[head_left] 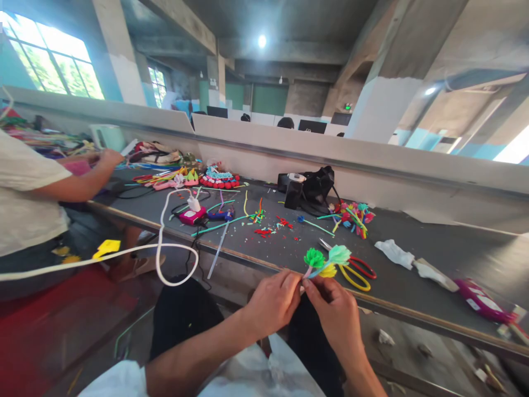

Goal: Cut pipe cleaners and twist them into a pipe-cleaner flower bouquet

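Note:
My left hand (pixel 273 302) and my right hand (pixel 333 311) meet at the near edge of the grey table (pixel 433 259). Both pinch the stems of a small bunch of pipe-cleaner flowers (pixel 326 259), with green, pale green and yellow heads pointing up and away. Just behind the flowers lie scissors (pixel 355 270) with red and yellow handles, flat on the table.
A white cable (pixel 161 259) loops off the table edge by a pink charger (pixel 192 215). Red scraps (pixel 273 227), a pile of coloured pipe cleaners (pixel 353 215) and a black bag (pixel 314 187) lie further back. Another person's arm (pixel 78 184) reaches in at the left.

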Available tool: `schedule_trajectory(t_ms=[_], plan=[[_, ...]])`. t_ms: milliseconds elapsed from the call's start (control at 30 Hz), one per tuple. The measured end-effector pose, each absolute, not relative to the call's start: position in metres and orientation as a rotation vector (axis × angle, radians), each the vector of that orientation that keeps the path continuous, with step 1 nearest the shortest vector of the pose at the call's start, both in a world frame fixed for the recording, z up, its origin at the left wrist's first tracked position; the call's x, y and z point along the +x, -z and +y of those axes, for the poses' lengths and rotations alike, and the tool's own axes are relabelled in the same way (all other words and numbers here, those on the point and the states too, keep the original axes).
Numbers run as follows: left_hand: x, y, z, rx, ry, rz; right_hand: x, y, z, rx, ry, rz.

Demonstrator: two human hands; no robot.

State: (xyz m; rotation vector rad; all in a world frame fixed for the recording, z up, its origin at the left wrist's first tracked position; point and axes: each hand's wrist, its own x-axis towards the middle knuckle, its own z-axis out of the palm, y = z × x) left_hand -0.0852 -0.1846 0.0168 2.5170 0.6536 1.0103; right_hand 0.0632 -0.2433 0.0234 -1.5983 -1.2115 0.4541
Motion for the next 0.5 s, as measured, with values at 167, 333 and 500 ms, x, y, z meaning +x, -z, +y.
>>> schedule_trajectory(t_ms=[167,333,500], plan=[[-0.084,-0.019,-0.183,2.133,-1.003,0.638,0.066,-0.022,-0.246,-1.516,-0.474,-1.242],[-0.085,-0.032,-0.185,1.241,-0.629,0.485,0.070,-0.017,-0.248,-1.385,-0.543,-1.257],[-0.089,-0.036,-0.179,0.932,-0.364,0.328,0.071,-0.009,-0.244,-1.155,-0.776,-1.154]])
